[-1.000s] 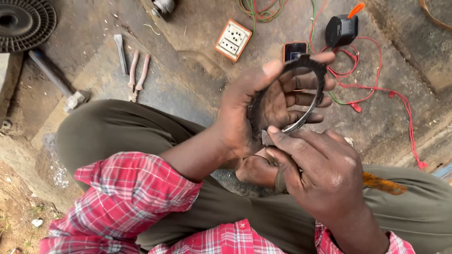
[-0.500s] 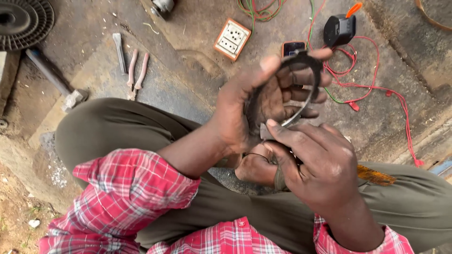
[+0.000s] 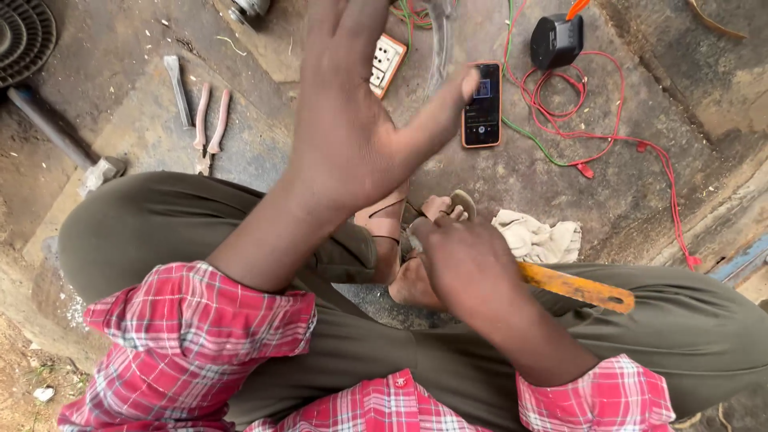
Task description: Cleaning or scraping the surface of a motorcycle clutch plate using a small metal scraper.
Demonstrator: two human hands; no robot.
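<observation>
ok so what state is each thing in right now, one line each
left hand: raised, open, fingers spread, holding nothing
right hand: closed on the orange-handled tool
orange-handled tool: held, lying across the lap
phone: flat on the ground, screen lit
cloth: crumpled on the ground
pliers: lying on the ground, closed

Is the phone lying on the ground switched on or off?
On. The phone lies face up on the concrete, its screen lit with a small picture near the top and faint controls below.

orange-handled tool point(image 3: 578, 288), gripped, lying across lap
</observation>
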